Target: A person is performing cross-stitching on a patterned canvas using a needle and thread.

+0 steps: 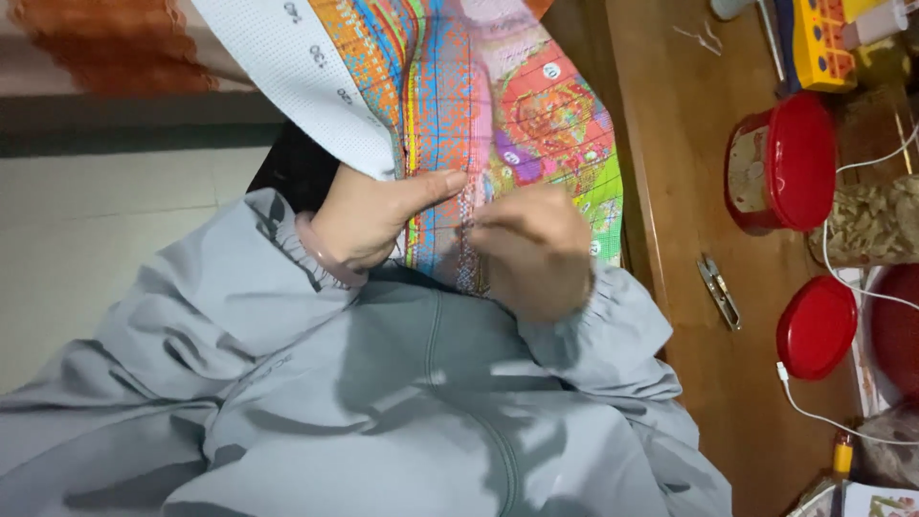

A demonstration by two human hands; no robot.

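Observation:
A large cross-stitch cloth [498, 105] with a bright printed pattern of orange, blue, pink and green and a white border lies over my lap. My left hand [369, 220] grips a fold of the cloth, thumb pressed along its front. My right hand [531, 249] is closed with its fingertips pinched together against the stitched strip in the middle of the cloth; a needle or thread in that pinch is too small to make out. Both arms wear grey sleeves with gathered cuffs.
To the right stands a wooden table [689, 191] with small metal thread snips [718, 290], a red-lidded jar [785, 163], a second red lid [816, 327], a clear jar of dried pieces [876, 225], a white cable [814, 412] and a yellow toy-like box [823, 43]. Pale tiled floor [105, 220] lies to the left.

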